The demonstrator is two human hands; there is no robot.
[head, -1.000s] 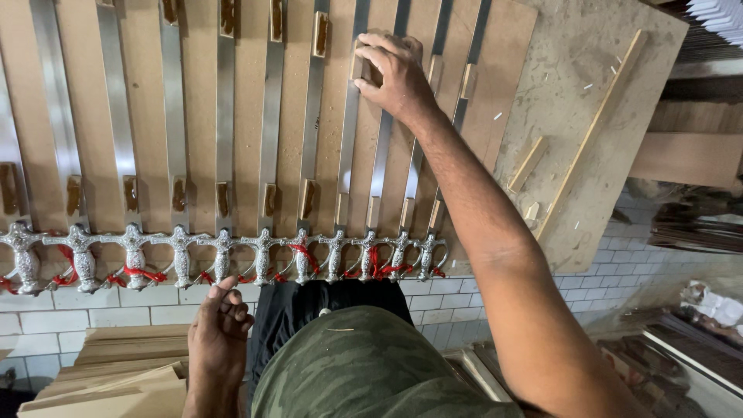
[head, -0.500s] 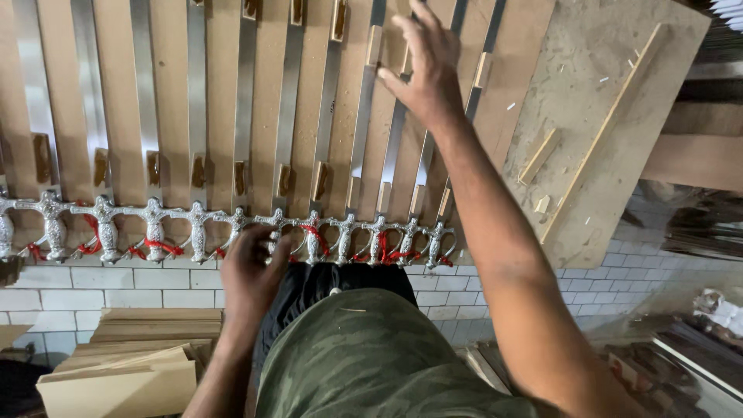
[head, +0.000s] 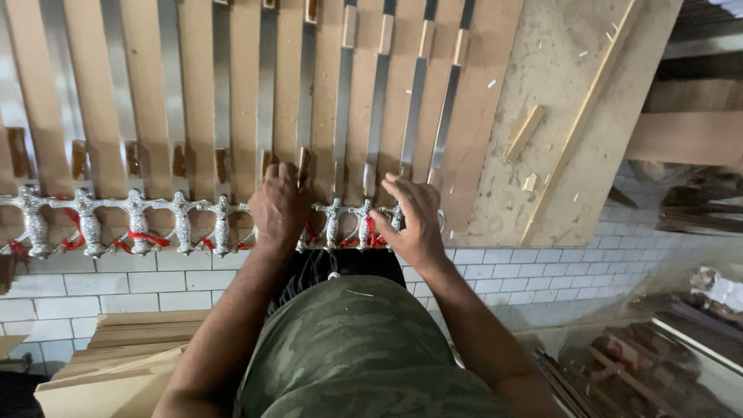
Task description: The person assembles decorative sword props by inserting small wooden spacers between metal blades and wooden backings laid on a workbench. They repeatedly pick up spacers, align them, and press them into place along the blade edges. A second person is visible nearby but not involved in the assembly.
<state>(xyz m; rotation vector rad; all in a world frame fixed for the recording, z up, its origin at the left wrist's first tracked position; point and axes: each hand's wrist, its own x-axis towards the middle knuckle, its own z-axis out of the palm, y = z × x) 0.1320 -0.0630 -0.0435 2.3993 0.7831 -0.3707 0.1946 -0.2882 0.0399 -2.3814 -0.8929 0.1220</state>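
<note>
Left hand (head: 280, 203) knuckles up, fingers curled over a silver sword hilt (head: 303, 232) at the worktop (head: 565, 116) edge; right hand (head: 414, 218) just beside it, fingers clamped on the neighbouring hilt (head: 391, 220)

Swords (head: 340, 116) lie side by side on the table (head: 542, 178), hilts (head: 135, 220) at its near edge. The left hand (head: 279, 205) rests on hilts left of the right hand (head: 414, 220). Wood scraps (head: 525, 131) lie to the right; boards (head: 116, 348), perhaps stacked, sit below left.
</note>
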